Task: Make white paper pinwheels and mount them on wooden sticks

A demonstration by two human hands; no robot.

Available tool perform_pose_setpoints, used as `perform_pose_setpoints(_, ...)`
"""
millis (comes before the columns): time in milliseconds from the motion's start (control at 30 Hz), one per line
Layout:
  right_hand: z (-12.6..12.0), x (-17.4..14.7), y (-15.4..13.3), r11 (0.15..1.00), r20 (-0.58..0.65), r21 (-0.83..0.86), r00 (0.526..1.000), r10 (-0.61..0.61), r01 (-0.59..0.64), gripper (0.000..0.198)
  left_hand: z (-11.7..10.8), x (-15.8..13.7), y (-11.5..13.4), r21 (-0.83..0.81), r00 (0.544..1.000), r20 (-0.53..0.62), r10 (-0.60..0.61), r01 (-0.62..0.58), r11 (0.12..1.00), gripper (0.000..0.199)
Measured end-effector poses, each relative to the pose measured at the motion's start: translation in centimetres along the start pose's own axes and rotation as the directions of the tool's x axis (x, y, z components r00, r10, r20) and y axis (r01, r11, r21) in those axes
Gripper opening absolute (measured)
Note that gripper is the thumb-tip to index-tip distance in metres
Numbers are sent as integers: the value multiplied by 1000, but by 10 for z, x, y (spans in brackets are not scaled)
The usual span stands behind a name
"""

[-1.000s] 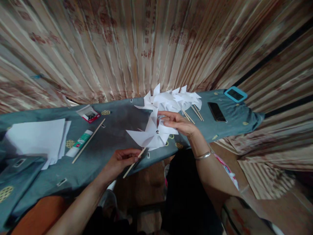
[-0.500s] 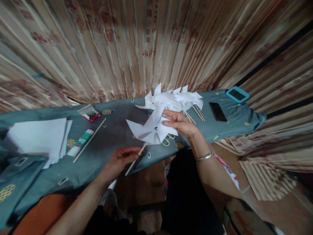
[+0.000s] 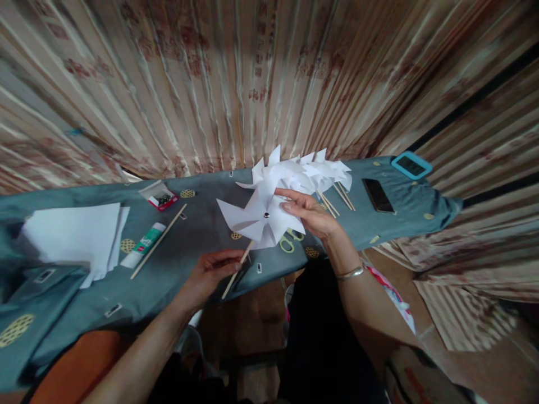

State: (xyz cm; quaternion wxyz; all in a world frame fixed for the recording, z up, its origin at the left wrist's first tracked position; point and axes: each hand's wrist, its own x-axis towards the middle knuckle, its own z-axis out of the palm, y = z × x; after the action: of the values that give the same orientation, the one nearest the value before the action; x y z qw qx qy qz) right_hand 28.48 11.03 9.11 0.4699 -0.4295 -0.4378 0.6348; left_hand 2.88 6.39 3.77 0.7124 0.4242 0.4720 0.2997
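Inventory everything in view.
held pinwheel: 1, white, centre
other pinwheels: several, white, behind
scissors: 1, green handles, partly behind held pinwheel
glue stick: 1, white-green, left
loose stick: 1, tan, beside glue stick
box: 1, red-white, beyond glue stick
paper: several sheets, white, left
phone: 1, black, right
screened device: 1, blue, far right
tablecloth: 1, grey, beneath
curtain: count unclear, beige, back
bracelet: 1, silver, right
left hand: 1, bare, on pinwheel's stick
right hand: 1, bare, on held pinwheel
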Motion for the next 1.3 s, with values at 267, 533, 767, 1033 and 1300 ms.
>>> perform_pose_setpoints(267, -1, -2, 10, 984, -334, 132, 940, -71, 121, 39, -1, 4, 17, -232, 976, -208, 63, -112, 966, 34)
perform_pose_setpoints(533, 31, 0, 30, 994, -160, 106, 987, 23, -6, 41, 4, 8, 25, -326, 976, -203, 78, -142, 935, 38)
perform_pose_setpoints(767, 41, 5, 26, 966, -129, 236, 982, 139, -106, 36, 3, 9, 23, -254, 973, -181, 141, -185, 949, 34)
perform_pose_setpoints(1033, 40, 3, 25, 967, -85, 211, 983, 165, -144, 34, 3, 12, 21, -209, 964, -183, 194, -231, 950, 32)
perform_pose_setpoints(1300, 45, 2, 28, 971, -19, 181, 987, 160, -154, 34, 4, 15, 16, -117, 948, -220, 232, -262, 958, 30)
